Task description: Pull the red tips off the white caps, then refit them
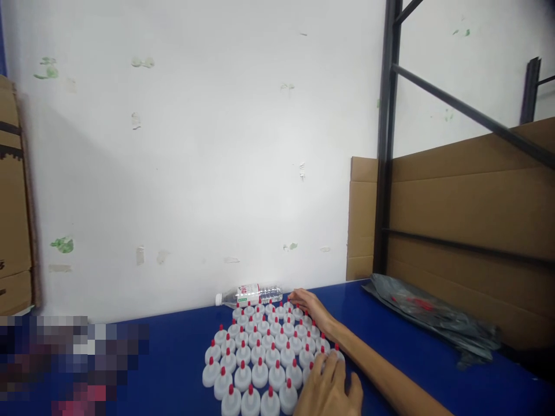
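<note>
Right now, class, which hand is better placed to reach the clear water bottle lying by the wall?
The right hand: it lies at the far edge of the small white bottles, just beside the water bottle. The left hand rests on the near rows.

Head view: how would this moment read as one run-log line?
right hand: flat at bottles' far edge | left hand: on near bottles | water bottle: lying by wall | table: blue

We count roughly fifty small white bottles with red caps (260,352), one clear water bottle (249,294), and two hands (329,390).
</note>
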`<state>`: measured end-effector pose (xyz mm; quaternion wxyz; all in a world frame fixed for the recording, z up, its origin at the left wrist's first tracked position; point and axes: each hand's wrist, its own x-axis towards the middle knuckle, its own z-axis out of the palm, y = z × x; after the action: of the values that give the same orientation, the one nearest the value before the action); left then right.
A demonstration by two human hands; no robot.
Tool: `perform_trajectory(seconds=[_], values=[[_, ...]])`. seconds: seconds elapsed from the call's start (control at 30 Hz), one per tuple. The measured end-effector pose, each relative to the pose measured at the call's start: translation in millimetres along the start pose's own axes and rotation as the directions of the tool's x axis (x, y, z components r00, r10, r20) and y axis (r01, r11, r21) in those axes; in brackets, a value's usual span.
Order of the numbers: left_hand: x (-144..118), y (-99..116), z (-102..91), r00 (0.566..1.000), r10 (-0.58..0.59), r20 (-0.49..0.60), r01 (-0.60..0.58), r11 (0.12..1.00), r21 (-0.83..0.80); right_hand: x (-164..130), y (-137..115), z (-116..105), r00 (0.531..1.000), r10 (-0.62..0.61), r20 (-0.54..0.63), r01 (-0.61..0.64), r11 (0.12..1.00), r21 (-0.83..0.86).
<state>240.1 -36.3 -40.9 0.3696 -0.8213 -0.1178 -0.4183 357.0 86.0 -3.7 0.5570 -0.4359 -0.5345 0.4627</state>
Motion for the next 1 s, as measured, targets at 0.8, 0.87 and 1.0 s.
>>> perform_trajectory(seconds=[0.8, 0.87, 1.0], values=[[-21.0, -99.3, -112.2, 0.906, -0.173, 0.386, 0.174, 0.984, 0.034, -1.6, -0.2, 9.6, 0.991, -0.043, -0.123, 0.035, 0.997, -0.065], [-19.5, -90.5, -112.2, 0.927, -0.158, 0.341, 0.179, 0.983, -0.031, -2.1, -1.9, 9.3, 0.993, -0.028, -0.118, 0.022, 0.998, -0.051], [-29.1, -58.8, -92.2, 0.959, -0.053, 0.28, 0.109, 0.976, -0.186, -3.3, -4.8, 9.6, 0.996, -0.016, -0.089, 0.013, 0.999, -0.031]])
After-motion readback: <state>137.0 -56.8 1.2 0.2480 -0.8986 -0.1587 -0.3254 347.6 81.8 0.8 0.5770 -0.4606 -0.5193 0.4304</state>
